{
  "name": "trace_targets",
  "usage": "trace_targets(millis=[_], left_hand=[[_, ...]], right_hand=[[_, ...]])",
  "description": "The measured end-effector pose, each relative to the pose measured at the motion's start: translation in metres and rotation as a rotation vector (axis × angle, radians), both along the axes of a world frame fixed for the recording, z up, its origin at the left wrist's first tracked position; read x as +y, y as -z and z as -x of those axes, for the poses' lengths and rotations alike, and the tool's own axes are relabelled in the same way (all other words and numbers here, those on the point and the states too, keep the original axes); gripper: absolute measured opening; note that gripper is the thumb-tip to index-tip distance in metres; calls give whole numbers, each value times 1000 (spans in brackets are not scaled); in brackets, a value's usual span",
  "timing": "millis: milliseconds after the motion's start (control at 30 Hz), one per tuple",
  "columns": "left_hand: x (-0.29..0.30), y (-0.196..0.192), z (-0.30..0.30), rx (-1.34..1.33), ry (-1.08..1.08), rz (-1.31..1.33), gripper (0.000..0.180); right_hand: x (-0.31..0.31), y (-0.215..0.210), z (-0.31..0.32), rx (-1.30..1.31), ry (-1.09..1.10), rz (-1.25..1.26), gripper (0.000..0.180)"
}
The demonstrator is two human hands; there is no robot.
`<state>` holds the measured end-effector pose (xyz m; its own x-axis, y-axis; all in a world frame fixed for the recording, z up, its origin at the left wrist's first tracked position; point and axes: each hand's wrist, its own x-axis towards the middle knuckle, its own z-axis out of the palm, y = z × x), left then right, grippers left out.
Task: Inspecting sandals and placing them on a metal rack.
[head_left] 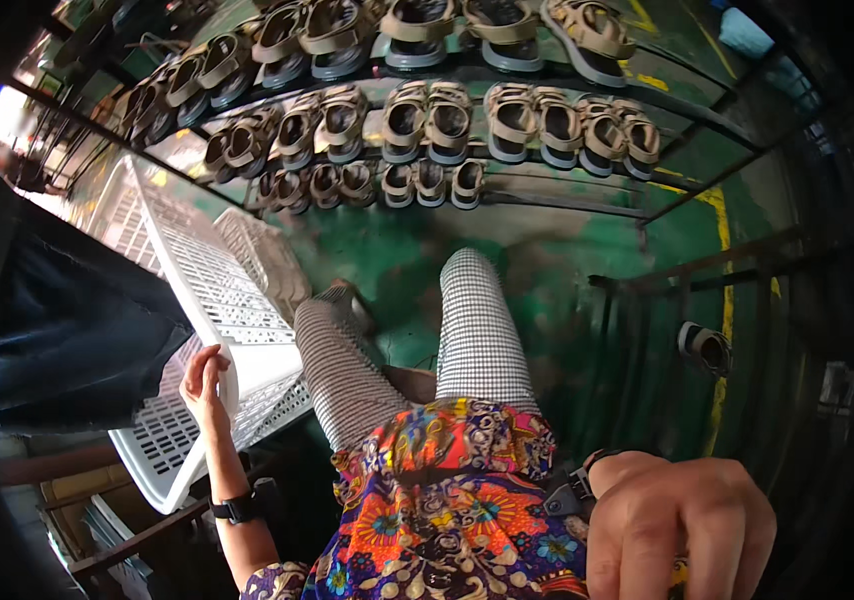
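My left hand (206, 388) is at the left, its fingers curled at the rim of a tilted white plastic basket (205, 318) with slotted walls. A dark cloth or sheet (72, 320) hangs just left of that hand. My right hand (682, 530) is close up at the lower right, back of the hand upward and fingers bent down. Its fingertips are hidden below the edge, and so is anything in them. Beyond my knees, several tan strapped sandals (427, 122) stand in rows on a dark metal rack (587, 207).
Another dark barred rack (687, 275) stands at the right, with a single sandal (704, 348) by it. The floor (397, 245) is green with yellow lines. A paler crate (262, 255) sits behind the basket. Flat boards or boxes (97, 500) lie low at the left.
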<state>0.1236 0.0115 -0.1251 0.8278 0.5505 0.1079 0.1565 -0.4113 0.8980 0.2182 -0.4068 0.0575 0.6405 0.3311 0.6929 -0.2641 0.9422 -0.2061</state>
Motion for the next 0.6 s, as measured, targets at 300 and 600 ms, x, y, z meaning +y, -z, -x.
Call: trace_targets(millis=[300, 600], left_hand=[[-1, 3, 4, -55, 57, 76, 18], [3, 9, 3, -102, 65, 116, 16]], right_hand=[[0, -9, 5, -89, -67, -2, 11], [15, -26, 12, -127, -22, -48, 10]])
